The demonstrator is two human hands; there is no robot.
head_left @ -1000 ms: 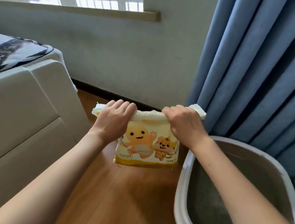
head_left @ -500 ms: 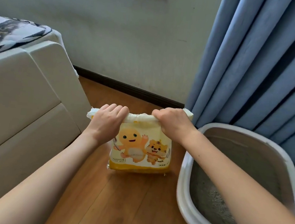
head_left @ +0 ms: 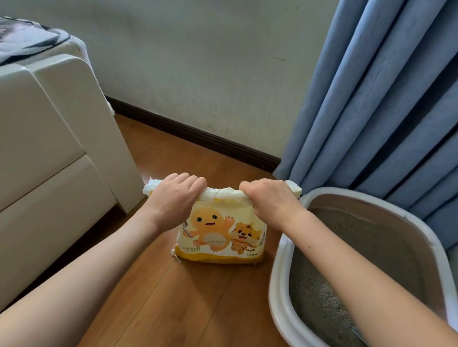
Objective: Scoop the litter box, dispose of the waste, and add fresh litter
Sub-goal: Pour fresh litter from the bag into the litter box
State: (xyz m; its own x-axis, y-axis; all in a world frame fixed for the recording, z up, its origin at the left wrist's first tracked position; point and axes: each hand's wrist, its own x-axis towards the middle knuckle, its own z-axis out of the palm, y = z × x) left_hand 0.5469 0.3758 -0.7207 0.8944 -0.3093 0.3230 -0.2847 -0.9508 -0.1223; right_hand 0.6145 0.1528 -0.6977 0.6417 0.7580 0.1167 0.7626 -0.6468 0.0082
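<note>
Centre of the frame: I am gripping the rolled-down top of the litter bag (head_left: 221,229) with both hands, my left hand (head_left: 174,196) curled over the roll toward its left end and my right hand (head_left: 268,197) curled over it toward the right, the two hands apart with a short stretch of crumpled roll showing between them. I am holding the top this way, I judge, to keep the mouth closed and the bag upright while its base is resting on the wooden floor (head_left: 183,307). The bag is sitting just beside the litter box (head_left: 278,296), which is filling the lower right of the frame, presumably so it stays handy for refilling. The bag is looking cream above and deep yellow along the bottom, printed with an orange cartoon figure and a small tiger; its sides are looking full. Inside the box, grey granular litter is covering the bottom. A blue curtain (head_left: 395,91) is hanging behind the box, and a cream bed frame (head_left: 30,156) is occupying the left.
</note>
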